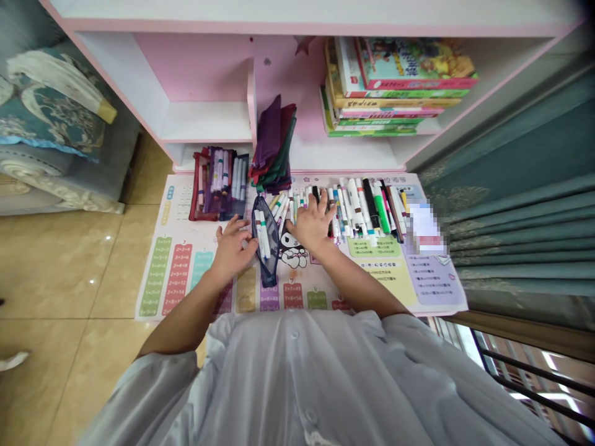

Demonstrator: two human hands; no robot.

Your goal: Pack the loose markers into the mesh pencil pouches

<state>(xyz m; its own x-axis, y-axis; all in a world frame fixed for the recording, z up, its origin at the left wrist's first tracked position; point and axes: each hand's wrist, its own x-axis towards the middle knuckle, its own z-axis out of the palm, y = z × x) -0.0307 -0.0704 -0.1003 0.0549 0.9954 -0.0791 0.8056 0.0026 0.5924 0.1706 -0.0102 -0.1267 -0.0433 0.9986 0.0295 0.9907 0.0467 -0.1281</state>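
A dark blue zip pouch [271, 260] lies unzipped on the desk with a few white markers [263, 232] inside. My left hand [232, 244] is at the pouch's left edge, thumb and forefinger closed on the rim and the other fingers loosely raised. To the right of the pouch, a long row of loose markers [356, 207] in many colours spreads over the desk mat. My right hand [313, 224] rests over the left part of this row, fingers spread, with no marker clearly gripped. The markers under its palm are hidden.
Filled pouches [220, 186] in red, purple and blue lie at the left back. A stack of flat mesh pouches [274, 145] leans on the shelf divider. Books [395, 93] are piled on the shelf, and a blurred-out phone-like object [425, 228] lies at the right of the printed mat [395, 291].
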